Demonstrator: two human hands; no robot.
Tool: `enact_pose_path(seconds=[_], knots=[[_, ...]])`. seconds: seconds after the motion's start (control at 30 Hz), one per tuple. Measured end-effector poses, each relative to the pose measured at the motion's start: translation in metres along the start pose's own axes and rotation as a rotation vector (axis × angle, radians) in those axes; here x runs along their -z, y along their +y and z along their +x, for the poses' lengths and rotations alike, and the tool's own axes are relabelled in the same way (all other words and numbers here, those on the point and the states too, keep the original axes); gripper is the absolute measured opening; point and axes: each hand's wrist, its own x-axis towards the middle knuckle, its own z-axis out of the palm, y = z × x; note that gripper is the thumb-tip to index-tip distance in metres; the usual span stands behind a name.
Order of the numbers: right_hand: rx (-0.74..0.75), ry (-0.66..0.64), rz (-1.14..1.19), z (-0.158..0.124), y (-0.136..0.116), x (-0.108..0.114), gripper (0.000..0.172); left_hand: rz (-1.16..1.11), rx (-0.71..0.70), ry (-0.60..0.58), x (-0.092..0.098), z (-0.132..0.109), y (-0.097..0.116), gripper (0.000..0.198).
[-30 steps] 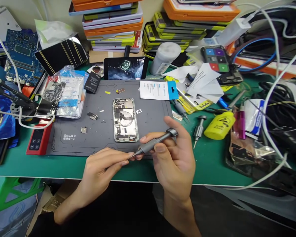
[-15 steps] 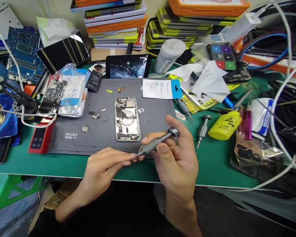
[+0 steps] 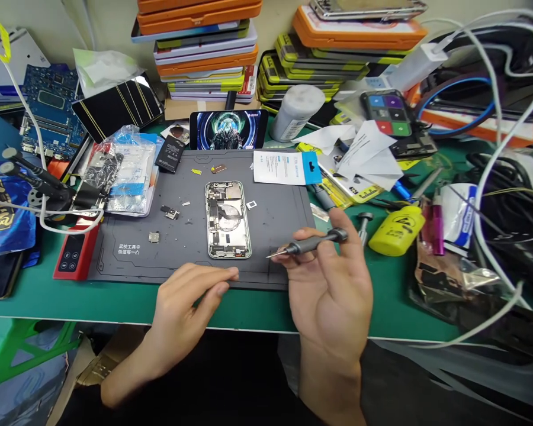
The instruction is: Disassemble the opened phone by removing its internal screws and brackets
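My right hand [image 3: 331, 299] grips a grey precision screwdriver [image 3: 310, 244], whose thin tip points left above the front of the dark work mat [image 3: 275, 207]. My left hand [image 3: 182, 307] hovers by the mat's front edge, its fingers stretched out and the thumb apart, with nothing visible between them. Beyond both hands lies an opened phone [image 3: 228, 222] with its inner parts bare. Left of it on the mat are a small camera module [image 3: 170, 212], a metal bracket [image 3: 153, 237] and several tiny bits. A small white-framed piece [image 3: 251, 205] lies to its right.
A lit phone screen [image 3: 229, 129] stands behind the mat. A second screwdriver [image 3: 364, 225] and a yellow bottle [image 3: 397, 231] are on the right, near white cables [image 3: 484, 177]. A red device [image 3: 73, 254] sits at the left, with bagged parts [image 3: 128, 171] behind it.
My hands have parted. The screwdriver's tip has moved right and up, away from my left fingers, which have opened. The picture on the lit screen has changed.
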Motion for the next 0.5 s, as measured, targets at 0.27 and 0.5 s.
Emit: enact_pose_path(seconds=[0.27,0.5], knots=[[-0.087,-0.152,-0.01,-0.0006,0.005,-0.0005,0.041,0.431,-0.028,0.129,0.007,-0.0079,0.0001,0.036],[-0.084,-0.183,-0.04,-0.0001,0.0046,0.0038,0.04,0.363,-0.01,0.083,0.0038,-0.0059,-0.0048,0.035]])
